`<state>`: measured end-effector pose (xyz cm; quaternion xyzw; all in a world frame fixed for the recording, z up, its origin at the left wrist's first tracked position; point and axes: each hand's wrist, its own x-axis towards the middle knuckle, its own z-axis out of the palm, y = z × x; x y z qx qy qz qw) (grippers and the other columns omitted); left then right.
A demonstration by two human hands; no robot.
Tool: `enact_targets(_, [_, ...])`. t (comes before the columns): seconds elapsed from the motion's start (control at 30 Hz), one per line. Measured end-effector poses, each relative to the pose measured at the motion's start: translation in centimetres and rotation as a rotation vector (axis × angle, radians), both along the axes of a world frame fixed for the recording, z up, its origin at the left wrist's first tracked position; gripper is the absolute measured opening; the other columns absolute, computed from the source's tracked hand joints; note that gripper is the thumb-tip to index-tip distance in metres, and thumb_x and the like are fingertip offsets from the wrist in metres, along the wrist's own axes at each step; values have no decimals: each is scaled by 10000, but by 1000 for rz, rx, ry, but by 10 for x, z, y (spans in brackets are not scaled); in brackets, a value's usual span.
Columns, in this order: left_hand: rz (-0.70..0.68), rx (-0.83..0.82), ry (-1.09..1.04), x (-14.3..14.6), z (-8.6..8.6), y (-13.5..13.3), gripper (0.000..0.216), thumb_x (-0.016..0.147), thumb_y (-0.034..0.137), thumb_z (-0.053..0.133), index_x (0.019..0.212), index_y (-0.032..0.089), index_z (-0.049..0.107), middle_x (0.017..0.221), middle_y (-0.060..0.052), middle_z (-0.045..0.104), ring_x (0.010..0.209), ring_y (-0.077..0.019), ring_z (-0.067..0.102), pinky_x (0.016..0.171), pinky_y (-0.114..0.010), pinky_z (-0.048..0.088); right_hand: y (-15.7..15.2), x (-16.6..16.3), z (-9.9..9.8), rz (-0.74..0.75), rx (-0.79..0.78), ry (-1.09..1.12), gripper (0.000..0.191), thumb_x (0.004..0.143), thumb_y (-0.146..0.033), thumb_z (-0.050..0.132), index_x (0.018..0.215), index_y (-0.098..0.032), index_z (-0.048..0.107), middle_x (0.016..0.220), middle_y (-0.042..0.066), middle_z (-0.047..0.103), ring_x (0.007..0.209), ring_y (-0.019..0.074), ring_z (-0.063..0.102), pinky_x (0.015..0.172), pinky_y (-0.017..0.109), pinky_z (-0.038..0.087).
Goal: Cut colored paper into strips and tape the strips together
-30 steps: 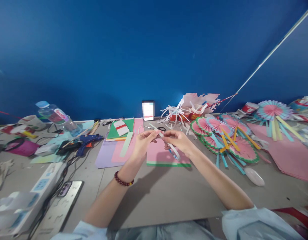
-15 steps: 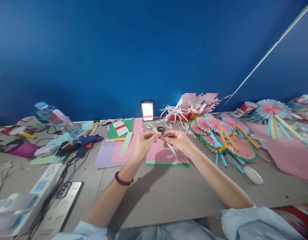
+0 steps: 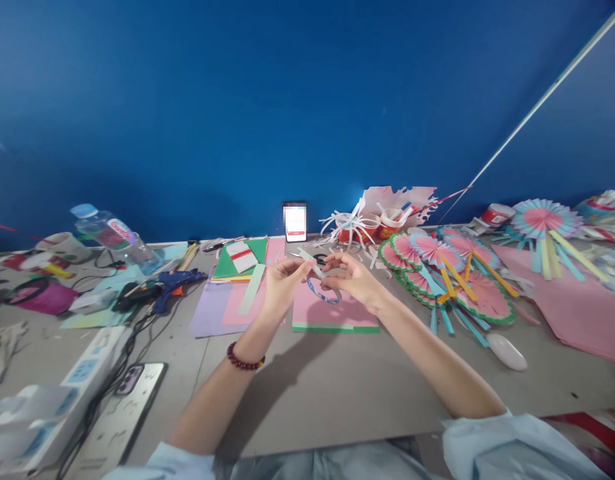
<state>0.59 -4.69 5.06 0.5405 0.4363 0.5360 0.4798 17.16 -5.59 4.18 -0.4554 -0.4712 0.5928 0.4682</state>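
Note:
My left hand (image 3: 286,281) pinches a narrow pale green paper strip (image 3: 317,270) between thumb and fingers above the pink paper sheets (image 3: 337,317). Close by on its right is my right hand (image 3: 354,280), its fingers bent together at the near end of that strip. A thin curled ribbon (image 3: 323,293) with blue print on white loops down below the fingers and seems held in the right hand; the exact grip is hidden. Black-handled scissors (image 3: 321,259) lie just behind the hands, partly covered.
Left are coloured papers (image 3: 202,320), a blue glue gun (image 3: 167,287), a bottle (image 3: 107,230), a power strip (image 3: 82,387) and a phone (image 3: 122,413). Right are pleated paper fans (image 3: 487,297) and a white mouse (image 3: 507,351). A lit phone (image 3: 295,223) leans on the blue wall.
The hands have moved slightly apart. The dangling strip, straight and white before, now curves in a loop showing blue print.

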Motion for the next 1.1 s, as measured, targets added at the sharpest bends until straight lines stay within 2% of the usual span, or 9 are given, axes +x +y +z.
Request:
enact_targets(0.1, [-10, -29, -24, 0, 1, 0, 279, 680, 427, 750, 630, 157, 699, 592, -33, 668, 549, -124, 579, 537, -241, 444, 0, 0, 3, 64, -93, 46, 490, 555, -231, 840, 960, -199, 566, 789, -22, 626, 658, 129, 657, 690, 310, 556])
enact_targets(0.3, [-17, -14, -12, -1, 2, 2, 292, 677, 450, 747, 644, 163, 706, 606, -39, 669, 591, -152, 606, 537, -254, 450, -1, -1, 4, 184, -192, 118, 458, 608, -298, 815, 976, -187, 566, 637, -26, 647, 530, 101, 579, 500, 232, 465])
enact_targets(0.4, [-26, -10, -6, -2, 1, 2, 295, 687, 454, 739, 656, 163, 701, 630, -45, 679, 610, -153, 610, 553, -254, 447, 0, -2, 2, 155, -131, 96, 446, 612, -324, 806, 964, -184, 572, 653, -19, 646, 538, 113, 591, 489, 235, 446])
enact_targets(0.57, [-83, -17, 30, -2, -2, 4, 325, 743, 485, 676, 723, 162, 707, 721, -66, 702, 707, -174, 639, 613, -262, 466, -1, -2, -1, 16, 82, -75, 366, 678, -319, 743, 983, -200, 578, 751, -28, 630, 548, 100, 600, 550, 253, 472])
enact_targets(0.67, [-116, -21, 60, -2, -3, 5, 264, 703, 424, 726, 690, 161, 702, 712, -54, 694, 690, -165, 619, 623, -263, 463, -3, -2, -2, -17, 169, -146, 339, 717, -332, 708, 1007, -217, 575, 802, -28, 623, 572, 89, 585, 590, 259, 491])
enact_targets(0.77, [-82, -21, 61, -1, -5, 5, 220, 683, 380, 744, 665, 165, 697, 681, -40, 675, 681, -162, 604, 619, -262, 457, -4, -1, -2, -33, 198, -176, 344, 721, -355, 706, 1010, -216, 581, 792, -21, 635, 607, 97, 578, 605, 253, 486])
enact_targets(0.87, [-72, 22, 51, -2, -8, 6, 207, 702, 378, 731, 679, 173, 705, 859, -64, 696, 805, -184, 628, 674, -266, 474, -4, 0, -1, -31, 150, -169, 360, 707, -363, 718, 1012, -208, 605, 806, 7, 685, 659, 120, 604, 628, 262, 489])
enact_targets(0.97, [-117, 19, 16, -3, -11, 7, 203, 718, 380, 718, 716, 176, 714, 1064, -80, 676, 924, -201, 630, 755, -276, 484, -2, 1, -1, 2, 38, -123, 394, 688, -371, 740, 1023, -197, 629, 831, 39, 725, 713, 151, 653, 673, 286, 502])
enact_targets(1.1, [-126, -38, 23, -3, -11, 7, 216, 711, 382, 721, 717, 166, 713, 877, -74, 713, 848, -196, 634, 741, -284, 481, 1, 1, -1, 28, -59, -76, 387, 659, -369, 773, 973, -172, 662, 828, 65, 741, 804, 179, 688, 765, 303, 502])
